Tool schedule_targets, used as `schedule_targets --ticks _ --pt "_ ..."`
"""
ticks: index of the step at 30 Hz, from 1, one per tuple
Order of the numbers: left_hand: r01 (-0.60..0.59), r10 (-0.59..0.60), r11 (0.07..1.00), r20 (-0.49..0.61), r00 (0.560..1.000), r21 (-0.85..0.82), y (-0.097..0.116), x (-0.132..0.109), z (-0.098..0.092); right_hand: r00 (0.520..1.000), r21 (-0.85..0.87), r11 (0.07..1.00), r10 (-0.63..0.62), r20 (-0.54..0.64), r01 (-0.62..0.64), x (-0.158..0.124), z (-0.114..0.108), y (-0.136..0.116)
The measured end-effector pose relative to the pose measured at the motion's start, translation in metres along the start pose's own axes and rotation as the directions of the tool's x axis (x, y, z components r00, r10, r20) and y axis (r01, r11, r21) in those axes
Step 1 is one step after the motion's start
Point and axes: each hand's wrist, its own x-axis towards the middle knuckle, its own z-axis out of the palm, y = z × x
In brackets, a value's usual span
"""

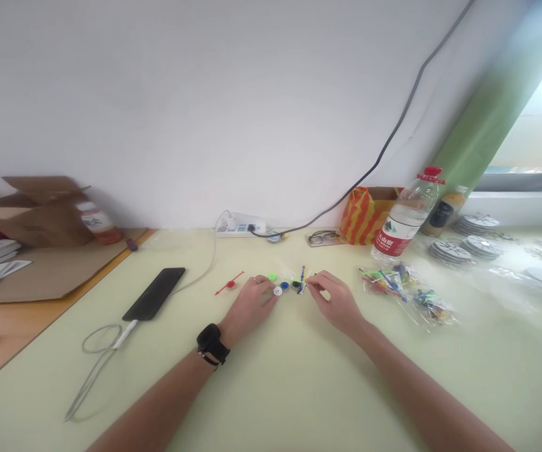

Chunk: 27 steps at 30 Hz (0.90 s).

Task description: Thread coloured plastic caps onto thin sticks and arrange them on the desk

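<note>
My left hand point(250, 306), with a black watch on the wrist, rests on the pale yellow table point(261, 389) with its fingers curled beside a small white round part point(277, 290). A green round part point(272, 276) and a blue one point(284, 285) lie just beyond it. My right hand point(334, 300) pinches the edge of a small clear plastic bag point(294, 276) where a thin blue pointer point(302, 278) stands. A red pointer point(228, 284) lies on the table to the left of my left hand.
A black phone point(154, 293) on a white cable lies left. Clear bags of coloured parts point(405, 289) lie right, behind them a water bottle point(405, 220), an orange striped bag point(362, 215) and stacked discs point(463, 242). Glasses point(322, 237) and a power strip point(241, 225) sit by the wall. Cardboard box point(39, 213) far left.
</note>
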Motion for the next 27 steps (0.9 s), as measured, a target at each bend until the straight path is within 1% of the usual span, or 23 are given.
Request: schedule_targets --ticks 4,6,8,11,13,15,16,18,20,23,25,27 --pt "-0.023 0.029 0.995 0.061 0.998 -0.096 0.005 -0.001 0.004 1.0 -0.015 1.0 0.018 0.008 -0.018 0.0 -0.001 -0.001" --pt "-0.051 0.054 0.998 0.055 0.997 -0.048 0.003 -0.001 0.002 1.0 -0.012 1.0 0.018 0.005 -0.018 0.0 -0.002 -0.003" --pt "-0.082 0.079 0.995 0.054 0.995 0.05 -0.002 -0.002 -0.001 1.0 0.015 1.0 0.023 0.001 -0.023 0.0 -0.002 -0.005" --pt "-0.118 0.104 0.984 0.106 0.989 0.13 -0.012 -0.002 -0.006 0.995 0.113 0.989 0.092 0.031 -0.095 0.001 -0.003 -0.007" --pt "-0.138 0.117 0.976 0.13 0.985 0.169 -0.016 -0.001 -0.008 0.977 0.218 0.956 0.172 0.124 -0.196 0.001 -0.004 -0.006" --pt "-0.143 0.115 0.963 0.134 0.984 0.229 -0.017 0.001 -0.009 0.937 0.289 0.906 0.235 0.26 -0.308 0.002 -0.003 -0.002" --pt "-0.139 0.105 0.954 0.137 0.985 0.266 -0.017 0.002 -0.01 0.914 0.296 0.888 0.257 0.315 -0.352 0.003 -0.003 0.001" --pt "-0.115 0.074 0.937 0.136 0.988 0.329 -0.015 0.004 -0.01 0.882 0.269 0.873 0.299 0.365 -0.407 0.003 -0.001 0.006" --pt "-0.083 0.044 0.93 0.115 0.992 0.358 -0.012 0.005 -0.01 0.876 0.226 0.874 0.343 0.34 -0.43 0.003 0.001 0.012" --pt "-0.036 0.012 0.946 0.075 0.997 0.322 -0.009 0.005 -0.009 0.892 0.124 0.901 0.378 0.249 -0.416 0.002 0.003 0.017" --pt "-0.03 0.009 0.968 0.087 0.996 0.249 -0.006 0.005 -0.008 0.909 0.02 0.927 0.363 0.206 -0.375 0.001 0.003 0.017" --pt "-0.037 0.019 0.987 0.118 0.993 0.158 -0.002 0.004 -0.006 0.921 -0.075 0.941 0.338 0.194 -0.329 -0.001 0.002 0.016"
